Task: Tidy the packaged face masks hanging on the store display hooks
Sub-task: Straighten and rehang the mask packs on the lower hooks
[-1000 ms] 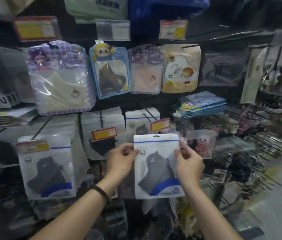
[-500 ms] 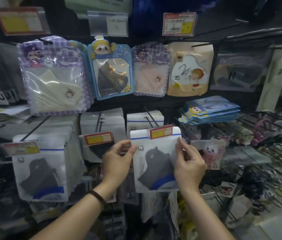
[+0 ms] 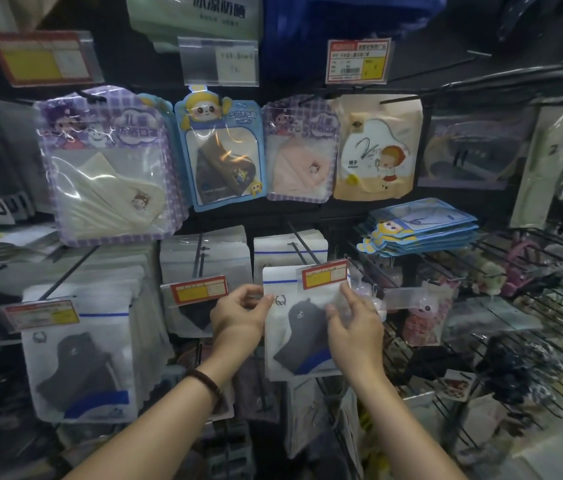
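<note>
One glossy rectangular pouch (image 3: 288,342), left hand (image 3: 238,315) pinching.

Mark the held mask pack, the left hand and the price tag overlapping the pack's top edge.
mask pack (image 3: 302,323), head view, on the dark mask behind the clear front.
left hand (image 3: 238,317), head view, on the back of the hand.
price tag (image 3: 320,276), head view, on its yellow part.
</note>
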